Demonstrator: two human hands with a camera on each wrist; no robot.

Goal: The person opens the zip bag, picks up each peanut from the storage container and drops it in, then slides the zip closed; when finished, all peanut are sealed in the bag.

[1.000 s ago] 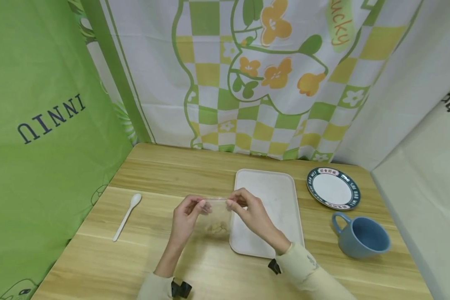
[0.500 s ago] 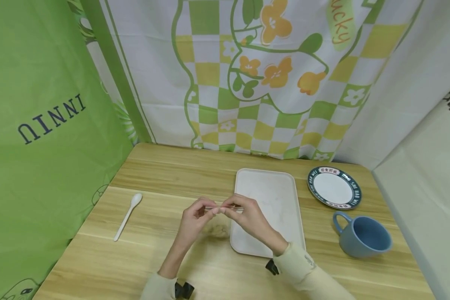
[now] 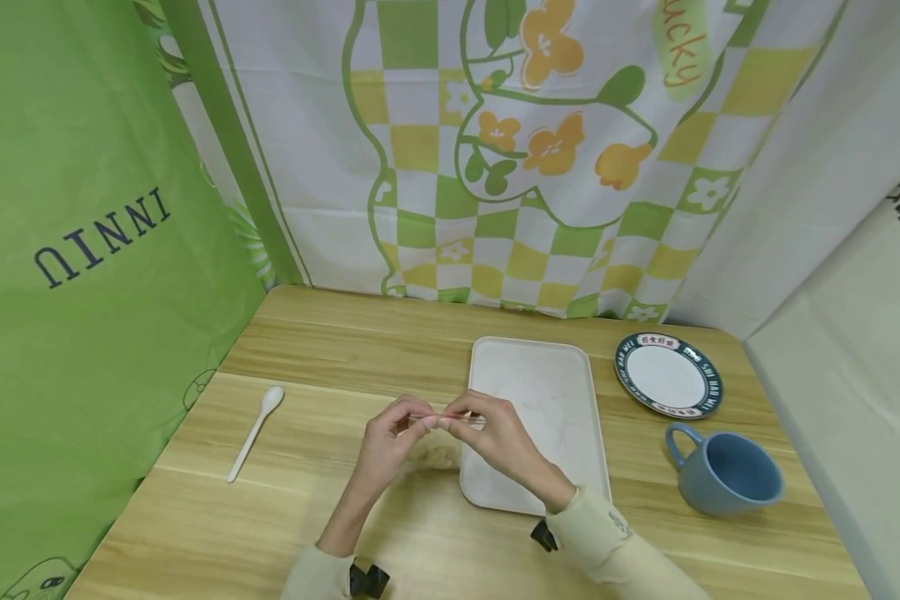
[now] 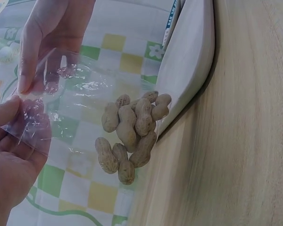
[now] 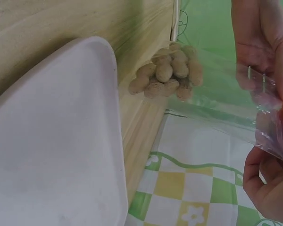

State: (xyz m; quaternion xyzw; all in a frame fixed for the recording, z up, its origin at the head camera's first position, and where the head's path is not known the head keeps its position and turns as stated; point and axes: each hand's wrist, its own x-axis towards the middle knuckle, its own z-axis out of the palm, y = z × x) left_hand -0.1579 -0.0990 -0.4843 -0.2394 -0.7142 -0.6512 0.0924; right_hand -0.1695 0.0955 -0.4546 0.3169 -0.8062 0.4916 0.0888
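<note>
A clear plastic zip bag (image 4: 80, 106) with a pinkish top edge hangs between both hands. Several unshelled peanuts (image 4: 127, 125) lie gathered at its bottom. My left hand (image 3: 387, 443) pinches the top edge from the left, thumb against fingers. From the right, my right hand (image 3: 504, 435) pinches the same edge, and the two thumb tips meet near its middle. In the right wrist view the bag slants down from the fingers, its peanuts close to the rim of the off-white tray (image 5: 56, 136). Whether the seal is fully closed cannot be made out.
A white spoon (image 3: 253, 437) lies on the wooden table (image 3: 345, 333) to the left. Right of the tray are a plate with a dark patterned rim (image 3: 662, 375) and a blue mug (image 3: 731, 477). A checked curtain (image 3: 420, 150) hangs behind the table.
My hands have drawn together from the bag's two corners, so the thumbs now meet at the middle of its edge. They also sit slightly lower. Little differs over the last half second.
</note>
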